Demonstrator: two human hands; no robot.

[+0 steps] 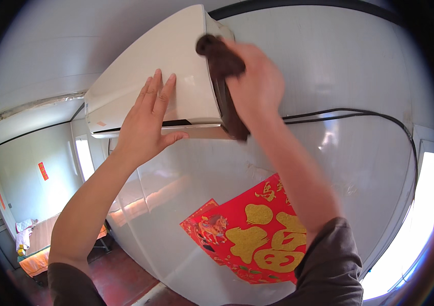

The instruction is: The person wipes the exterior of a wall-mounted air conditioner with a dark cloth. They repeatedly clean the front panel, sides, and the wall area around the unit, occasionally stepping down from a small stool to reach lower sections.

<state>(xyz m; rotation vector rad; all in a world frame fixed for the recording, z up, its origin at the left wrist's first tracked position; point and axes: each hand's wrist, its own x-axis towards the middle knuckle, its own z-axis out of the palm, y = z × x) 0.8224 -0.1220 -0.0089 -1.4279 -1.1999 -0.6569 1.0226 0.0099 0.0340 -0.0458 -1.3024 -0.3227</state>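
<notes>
A white wall-mounted air conditioner indoor unit [163, 49] hangs high before me. My left hand [148, 114] lies against the lower part of its front panel, fingers spread and thumb near the bottom edge, holding nothing. At the unit's right end, my right hand [257, 76] grips a dark brown cloth [224, 59], blurred as if in motion. The cloth's bunched top overlaps the side edge of the unit, and its lower part hangs down past the bottom corner. The far side of the right hand's fingers is hidden.
Black cables [339, 111] run along the wall to the right, towards a bright window [412, 237]. A red poster with gold characters [247, 214] is on the wall below the unit. At the lower left stands a bed [43, 233] with an orange cover.
</notes>
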